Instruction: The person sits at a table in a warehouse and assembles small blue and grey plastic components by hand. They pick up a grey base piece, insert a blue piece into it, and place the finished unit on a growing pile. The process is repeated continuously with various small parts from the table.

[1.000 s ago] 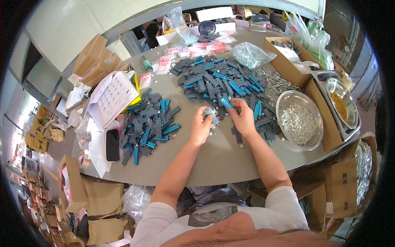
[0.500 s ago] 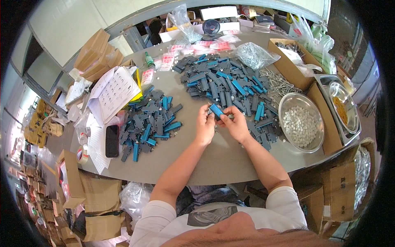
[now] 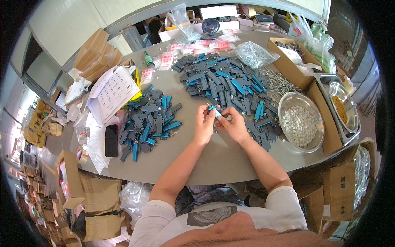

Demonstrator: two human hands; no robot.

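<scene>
Fingers of our left hand (image 3: 203,126) and right hand (image 3: 235,126) pinch one blue-and-grey plastic part (image 3: 215,112).
We hold it over the table (image 3: 222,164); a larger parts heap (image 3: 222,80) lies at twelve o'clock from it, a metal bowl (image 3: 293,99) of white pieces (image 3: 301,127) at three, a smaller heap (image 3: 154,123) at nine.

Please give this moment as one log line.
left grip: holds blue part | right grip: touches same part | beyond: large parts pile | right side: metal bowl, white pieces

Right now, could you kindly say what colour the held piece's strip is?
The held piece's strip is blue, seen best in the head view.
</scene>
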